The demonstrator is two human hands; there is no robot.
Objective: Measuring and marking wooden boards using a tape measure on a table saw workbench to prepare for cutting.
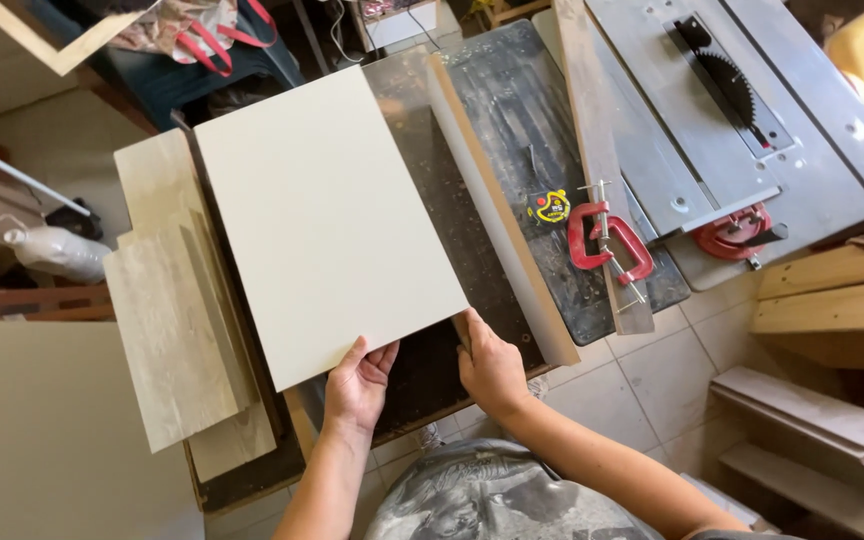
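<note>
A large cream-white flat panel lies tilted on a dark, dusty workbench. My left hand grips its near edge, thumb on top and fingers under it. My right hand holds the panel's near right corner, beside the end of a long narrow board with a pale face and brown edge that lies along the panel's right side.
Pale wood-grain boards are stacked left of the panel. A yellow tape measure, two red clamps and a table saw with its blade are on the right. Wooden boards lean at right, on a tiled floor.
</note>
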